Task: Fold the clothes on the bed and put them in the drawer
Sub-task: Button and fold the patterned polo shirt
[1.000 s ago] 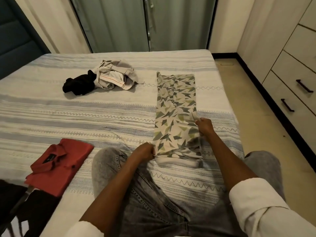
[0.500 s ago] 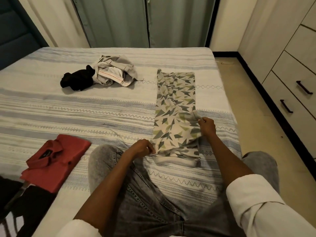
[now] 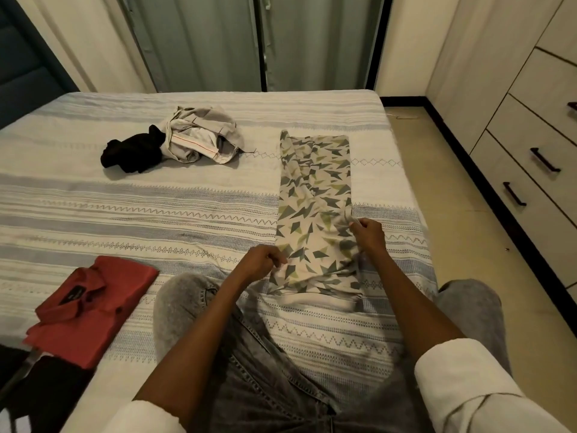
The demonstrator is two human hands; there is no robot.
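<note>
- Pinching patterned garment (image 3: pixel 315 210) at its near left edge: left hand (image 3: pixel 260 263), fingers curled.
- Gripping its right edge: right hand (image 3: pixel 368 234).
- Lying lengthwise on bed (image 3: pixel 125 210), stretching away beyond both hands.

The bedspread (image 3: pixel 156 214) is woven cloth, matt and slightly ribbed. The patterned garment (image 3: pixel 315 195) looks thin, soft and matt — as does the red shirt (image 3: pixel 93 307). The drawers (image 3: pixel 527 170) have a pale wood-grain finish — handles (image 3: pixel 544 160) dark and smooth.

Hands shift on the cloth

The right hand (image 3: pixel 368 234) now pinches the patterned garment (image 3: pixel 315 195) farther up its right edge; the left hand (image 3: pixel 260 264) lifts slightly.
</note>
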